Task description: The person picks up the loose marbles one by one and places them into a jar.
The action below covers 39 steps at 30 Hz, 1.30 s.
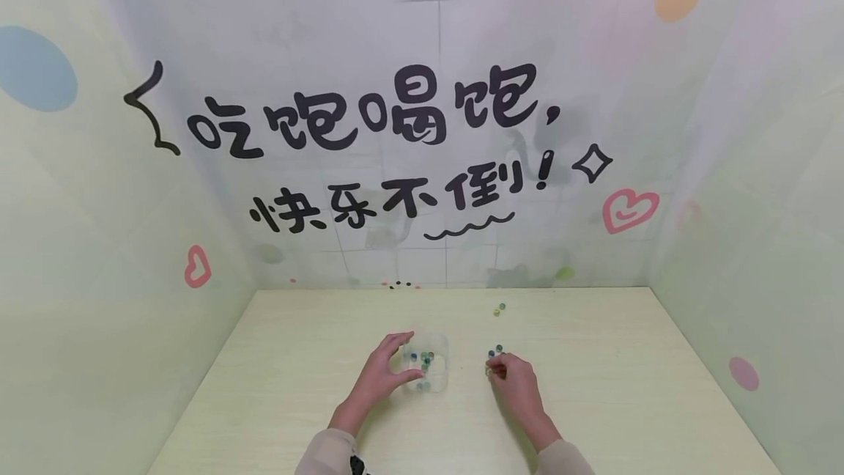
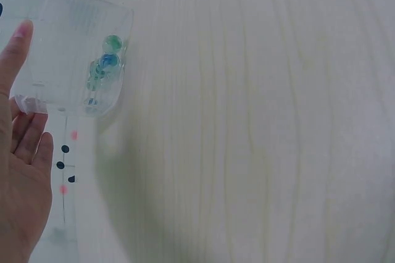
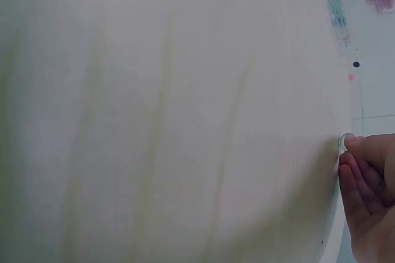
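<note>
My left hand (image 1: 384,370) holds a clear plastic box (image 1: 443,343) by its left side, thumb near the front and fingers toward the back. Several glass marbles (image 1: 427,361) lie inside the box; in the left wrist view, green and blue marbles (image 2: 109,60) show through its wall. To the right of the box, my right hand (image 1: 519,385) is down at the table, pinching a clear marble (image 3: 343,142) between thumb and fingertips. Just beyond those fingertips lie two dark bluish marbles (image 1: 499,348).
Farther back on the pale wood-grain table (image 1: 297,358) sit two more marbles (image 1: 502,306), greenish and yellowish. A printed backdrop (image 1: 369,262) with black lettering rises behind the table's rear edge, and similar sheets stand at both sides.
</note>
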Motion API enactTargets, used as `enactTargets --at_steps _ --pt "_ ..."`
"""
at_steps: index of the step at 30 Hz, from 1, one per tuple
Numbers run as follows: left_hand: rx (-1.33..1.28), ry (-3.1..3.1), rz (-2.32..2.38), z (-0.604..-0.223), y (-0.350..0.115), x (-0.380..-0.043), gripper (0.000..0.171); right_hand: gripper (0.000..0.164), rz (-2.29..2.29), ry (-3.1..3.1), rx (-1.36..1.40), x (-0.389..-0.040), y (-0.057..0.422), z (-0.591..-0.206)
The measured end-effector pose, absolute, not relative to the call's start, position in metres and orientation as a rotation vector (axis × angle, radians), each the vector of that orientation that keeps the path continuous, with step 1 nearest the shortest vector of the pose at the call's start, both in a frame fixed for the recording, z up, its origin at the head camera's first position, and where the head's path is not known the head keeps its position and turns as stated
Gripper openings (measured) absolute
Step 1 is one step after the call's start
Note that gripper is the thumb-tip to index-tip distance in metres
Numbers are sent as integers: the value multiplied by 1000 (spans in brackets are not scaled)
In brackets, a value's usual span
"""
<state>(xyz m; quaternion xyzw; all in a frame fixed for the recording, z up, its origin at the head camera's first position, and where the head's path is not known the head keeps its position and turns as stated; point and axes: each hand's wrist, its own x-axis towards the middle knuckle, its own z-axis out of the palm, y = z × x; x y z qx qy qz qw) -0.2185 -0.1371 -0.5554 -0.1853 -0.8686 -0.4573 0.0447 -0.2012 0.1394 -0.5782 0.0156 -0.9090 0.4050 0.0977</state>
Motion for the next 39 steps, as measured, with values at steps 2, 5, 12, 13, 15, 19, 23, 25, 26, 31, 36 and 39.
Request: enactTargets --at_steps 2,5,12,13,15,19,23,25,26,31,36,39 --pt "-569 -2653 -1399 -556 -137 -218 76 17 1186 -2700 47 -201 139 -578" --pt "-568 -2650 -1402 -555 -137 -218 75 17 1181 -2705 39 -202 139 -578" --pt "-535 -2654 -1453 -554 -136 -216 74 16 1177 -2696 32 -200 140 -576" --pt "-535 -2654 -1454 -553 -136 -216 74 16 1176 -2692 35 -200 140 -576" --pt "-538 -2654 -1448 -553 -136 -216 74 16 1179 -2691 31 -200 141 -576" --pt "-533 -2660 -1449 -553 -136 -216 75 16 1187 -2684 31 -198 142 -575" --pt "-529 -2663 -1456 -553 -136 -216 75 15 1198 -2676 32 -198 142 -574" --pt "-530 -2663 -1459 -553 -136 -216 75 15 1200 -2671 37 -198 142 -574" --pt "-532 -2662 -1458 -553 -136 -216 75 15 1199 -2667 40 -198 142 -573" --pt "-531 -2661 -1464 -552 -136 -217 76 16 1194 -2647 58 -198 139 -567" --pt "-528 -2667 -1452 -551 -136 -217 76 15 1183 -2607 83 -199 136 -563" --pt "-526 -2672 -1442 -551 -136 -216 77 14 1194 -2581 97 -200 135 -561"
